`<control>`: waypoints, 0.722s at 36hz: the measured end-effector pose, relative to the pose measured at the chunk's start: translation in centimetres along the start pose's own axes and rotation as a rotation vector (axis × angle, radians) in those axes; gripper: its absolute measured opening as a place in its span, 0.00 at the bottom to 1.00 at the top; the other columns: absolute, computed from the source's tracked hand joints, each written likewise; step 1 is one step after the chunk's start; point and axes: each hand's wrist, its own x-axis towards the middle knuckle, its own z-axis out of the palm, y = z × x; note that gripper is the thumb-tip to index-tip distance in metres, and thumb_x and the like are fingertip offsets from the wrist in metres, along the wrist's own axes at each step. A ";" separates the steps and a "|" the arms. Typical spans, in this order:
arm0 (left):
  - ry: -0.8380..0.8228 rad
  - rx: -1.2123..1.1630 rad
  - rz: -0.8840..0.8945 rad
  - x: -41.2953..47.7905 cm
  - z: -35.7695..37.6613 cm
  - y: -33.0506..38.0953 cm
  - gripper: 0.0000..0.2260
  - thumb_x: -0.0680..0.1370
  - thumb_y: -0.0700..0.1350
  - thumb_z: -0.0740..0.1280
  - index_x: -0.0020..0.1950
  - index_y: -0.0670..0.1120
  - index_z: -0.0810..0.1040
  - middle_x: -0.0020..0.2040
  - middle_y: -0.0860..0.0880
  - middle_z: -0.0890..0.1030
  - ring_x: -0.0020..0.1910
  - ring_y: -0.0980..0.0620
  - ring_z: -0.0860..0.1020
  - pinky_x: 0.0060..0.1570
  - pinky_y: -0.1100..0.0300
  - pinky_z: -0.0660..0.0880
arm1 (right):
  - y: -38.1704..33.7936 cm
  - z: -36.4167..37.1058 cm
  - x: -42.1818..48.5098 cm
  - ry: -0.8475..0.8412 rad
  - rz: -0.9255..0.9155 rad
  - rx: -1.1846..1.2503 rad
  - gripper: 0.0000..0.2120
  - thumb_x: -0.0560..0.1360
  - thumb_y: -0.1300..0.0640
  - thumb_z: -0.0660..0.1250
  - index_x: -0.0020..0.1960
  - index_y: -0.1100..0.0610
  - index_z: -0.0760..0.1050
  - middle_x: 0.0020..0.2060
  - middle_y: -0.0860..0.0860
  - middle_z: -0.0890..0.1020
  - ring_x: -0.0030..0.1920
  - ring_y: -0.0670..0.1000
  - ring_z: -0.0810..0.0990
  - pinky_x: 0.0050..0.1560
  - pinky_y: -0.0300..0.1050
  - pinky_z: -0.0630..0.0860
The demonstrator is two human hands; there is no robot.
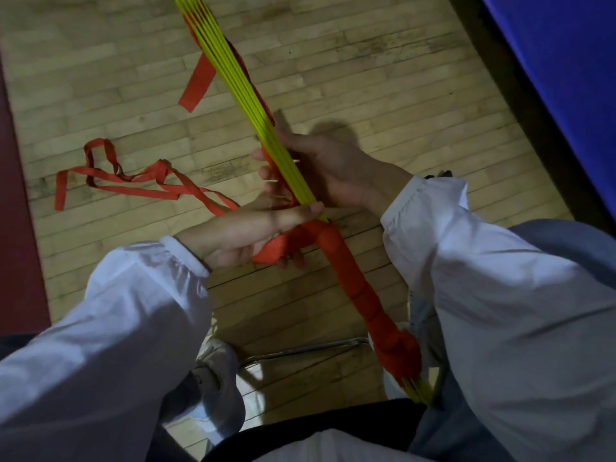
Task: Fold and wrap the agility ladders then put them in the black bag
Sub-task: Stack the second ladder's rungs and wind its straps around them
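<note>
A bundle of yellow ladder rungs (233,78) runs diagonally from the top centre down to my lap. Orange strap (350,278) is wound tightly around its lower half. My right hand (326,168) is closed around the yellow rungs just above the wrapped part. My left hand (246,231) holds the orange strap against the bundle where the winding ends, thumb across the rungs. The loose rest of the strap (133,181) trails in loops over the wooden floor to the left. The black bag is not in view.
A blue mat (566,78) fills the top right corner. A dark red floor stripe (16,228) runs along the left edge. A white shoe (216,378) and a metal chair bar (306,350) show below my hands.
</note>
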 end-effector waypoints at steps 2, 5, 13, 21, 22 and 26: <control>-0.014 -0.011 -0.022 0.1 0.0 0.1 0.17 0.70 0.55 0.66 0.54 0.47 0.71 0.31 0.55 0.81 0.29 0.49 0.79 0.27 0.61 0.72 | 0.1 0.0 0.1 0.033 -0.018 -0.031 0.18 0.80 0.47 0.59 0.56 0.61 0.74 0.39 0.54 0.76 0.35 0.49 0.76 0.34 0.41 0.77; -0.008 -0.047 -0.044 0.2 -0.1 0.2 0.20 0.70 0.53 0.66 0.58 0.46 0.71 0.33 0.54 0.82 0.29 0.50 0.79 0.26 0.62 0.73 | 0.1 0.0 0.3 0.040 -0.031 -0.046 0.18 0.80 0.46 0.59 0.57 0.61 0.75 0.37 0.52 0.73 0.34 0.49 0.73 0.32 0.40 0.75; -0.008 0.054 -0.191 0.4 -1.2 0.3 0.13 0.76 0.56 0.63 0.46 0.48 0.80 0.38 0.50 0.85 0.29 0.52 0.80 0.27 0.65 0.74 | -0.1 -0.6 0.1 0.027 -0.037 -0.129 0.16 0.80 0.46 0.59 0.55 0.58 0.74 0.34 0.50 0.72 0.30 0.46 0.72 0.32 0.41 0.73; 0.025 0.044 -0.148 0.4 -1.2 0.6 0.12 0.70 0.52 0.68 0.46 0.46 0.83 0.45 0.45 0.86 0.29 0.53 0.78 0.26 0.65 0.73 | 0.3 -1.0 0.9 0.083 -0.050 -0.276 0.19 0.80 0.46 0.59 0.60 0.60 0.70 0.35 0.50 0.73 0.29 0.45 0.73 0.29 0.40 0.72; 0.029 0.043 -0.148 0.4 -1.3 0.6 0.11 0.71 0.52 0.68 0.47 0.46 0.83 0.46 0.44 0.85 0.29 0.53 0.78 0.26 0.66 0.73 | 0.3 -1.0 1.0 0.089 -0.060 -0.287 0.18 0.80 0.46 0.60 0.60 0.60 0.70 0.36 0.51 0.72 0.29 0.45 0.74 0.28 0.40 0.72; 0.070 0.038 -0.131 0.4 -1.1 0.5 0.08 0.77 0.48 0.66 0.47 0.45 0.82 0.39 0.47 0.85 0.27 0.53 0.76 0.25 0.65 0.71 | 0.5 -1.4 1.5 0.114 -0.115 -0.340 0.13 0.78 0.48 0.63 0.51 0.59 0.74 0.37 0.53 0.73 0.28 0.46 0.77 0.28 0.42 0.73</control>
